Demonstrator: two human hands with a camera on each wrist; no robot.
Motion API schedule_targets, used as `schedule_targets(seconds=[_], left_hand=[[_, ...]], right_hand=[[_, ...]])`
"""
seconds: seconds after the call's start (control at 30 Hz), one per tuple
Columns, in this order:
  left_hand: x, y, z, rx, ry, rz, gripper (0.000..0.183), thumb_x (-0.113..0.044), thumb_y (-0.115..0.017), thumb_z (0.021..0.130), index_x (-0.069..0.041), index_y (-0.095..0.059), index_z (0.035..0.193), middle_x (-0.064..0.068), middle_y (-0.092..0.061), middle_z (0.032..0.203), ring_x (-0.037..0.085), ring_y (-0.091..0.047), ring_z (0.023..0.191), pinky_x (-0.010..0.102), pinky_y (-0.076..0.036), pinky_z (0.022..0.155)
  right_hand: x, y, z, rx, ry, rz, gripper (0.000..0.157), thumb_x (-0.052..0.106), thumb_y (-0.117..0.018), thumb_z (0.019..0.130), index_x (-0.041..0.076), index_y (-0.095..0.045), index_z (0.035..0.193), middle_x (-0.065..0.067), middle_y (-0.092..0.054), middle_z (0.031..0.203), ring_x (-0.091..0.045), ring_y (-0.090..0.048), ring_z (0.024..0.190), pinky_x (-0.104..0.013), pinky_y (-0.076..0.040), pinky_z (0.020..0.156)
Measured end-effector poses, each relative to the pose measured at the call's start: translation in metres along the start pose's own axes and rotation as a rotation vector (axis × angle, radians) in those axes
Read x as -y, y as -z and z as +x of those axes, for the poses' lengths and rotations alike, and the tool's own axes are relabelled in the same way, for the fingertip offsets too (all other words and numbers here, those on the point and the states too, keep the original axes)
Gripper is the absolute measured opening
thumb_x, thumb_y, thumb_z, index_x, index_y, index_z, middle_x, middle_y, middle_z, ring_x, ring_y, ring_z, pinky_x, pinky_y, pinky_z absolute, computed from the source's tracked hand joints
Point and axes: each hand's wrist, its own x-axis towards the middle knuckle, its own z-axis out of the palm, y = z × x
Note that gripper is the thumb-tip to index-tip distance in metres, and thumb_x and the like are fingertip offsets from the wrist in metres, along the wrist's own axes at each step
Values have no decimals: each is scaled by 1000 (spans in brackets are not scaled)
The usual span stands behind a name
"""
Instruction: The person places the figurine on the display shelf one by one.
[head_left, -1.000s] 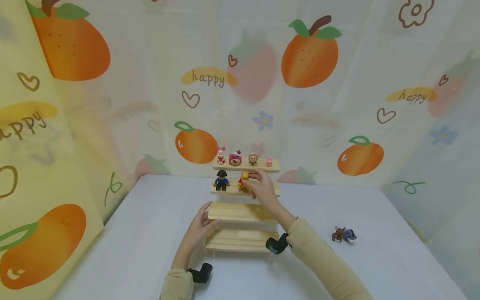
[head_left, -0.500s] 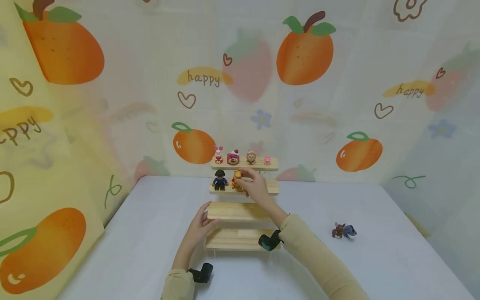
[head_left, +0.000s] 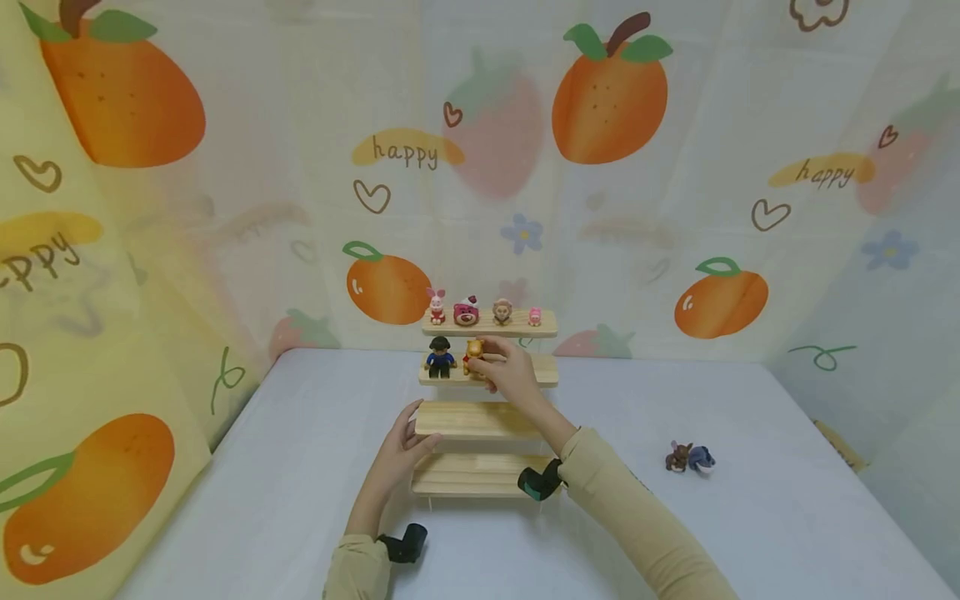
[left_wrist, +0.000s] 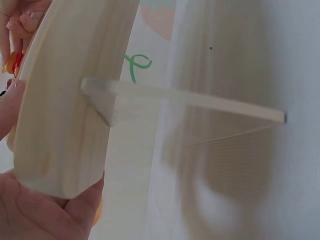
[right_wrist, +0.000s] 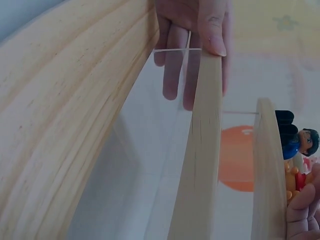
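Note:
My right hand [head_left: 513, 375] pinches a yellow Winnie-the-Pooh figurine [head_left: 472, 350] in a red top, at the second tier of a wooden display stand [head_left: 480, 420]. Just left of it a toy figure [head_left: 440, 358] in blue and black sits on that tier. My left hand [head_left: 400, 452] holds the left end of the tier below, thumb on its front edge; the right wrist view shows the fingers [right_wrist: 171, 82] of this hand stretching under the board. In that view the Pooh figurine [right_wrist: 296, 182] is partly hidden by my right hand's fingers [right_wrist: 302, 212].
Along the top tier stand a pink Piglet figurine [head_left: 437, 308], a magenta bear figurine [head_left: 466, 312], a beige-and-brown figurine [head_left: 502, 312] and a small pink one [head_left: 535, 317]. A brown figurine [head_left: 678, 457] and a blue-grey one [head_left: 702, 459] lie on the white table [head_left: 750, 517] at right.
My right hand has shifted left with the Pooh figurine, closer to the blue-and-black toy figure, and then stayed almost still. The left hand keeps its place on the stand.

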Motion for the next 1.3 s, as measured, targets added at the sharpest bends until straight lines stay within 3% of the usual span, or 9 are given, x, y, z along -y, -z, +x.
schedule_targets(seconds=[0.13, 0.47, 0.87, 1.13, 1.3], left_hand=[[0, 1, -1, -11, -2, 26, 71, -11, -65, 83, -5, -23, 140, 25, -47, 122, 33, -54, 103, 32, -47, 83], [0, 3, -2, -6, 0, 11, 69, -9, -65, 83, -6, -25, 139, 25, -47, 122, 31, -54, 103, 29, -46, 84], [2, 0, -2, -4, 2, 16, 70, -11, -65, 83, -6, -24, 139, 25, -46, 124, 32, -52, 105, 33, -44, 87], [0, -2, -2, -7, 1, 29, 70, -12, -65, 83, -6, -25, 139, 25, -47, 123, 31, -53, 104, 33, -45, 86], [-1, -3, -2, -11, 8, 32, 71, -13, -65, 83, -6, -24, 140, 25, -46, 124, 31, -52, 105, 33, -44, 87]], right_hand=[[-1, 0, 1, 11, -15, -1, 43, -1, -65, 79, -8, -51, 119, -22, -58, 105, -29, -53, 53, -21, -42, 40], [-1, 1, -3, -14, -45, -29, 45, 0, -65, 79, -4, -50, 121, -18, -59, 107, -10, -50, 46, -21, -44, 44], [-5, 14, -7, 76, -76, -16, 48, -4, -63, 79, -8, -46, 124, -24, -54, 115, -14, -51, 50, -20, -44, 46], [16, 19, -20, 114, -96, 16, 47, -6, -60, 80, -12, -44, 123, -27, -51, 117, -12, -50, 50, -22, -46, 49], [14, 23, -24, 143, -79, 58, 46, -6, -59, 82, -14, -42, 124, -27, -51, 117, -13, -48, 51, -21, -43, 49]])
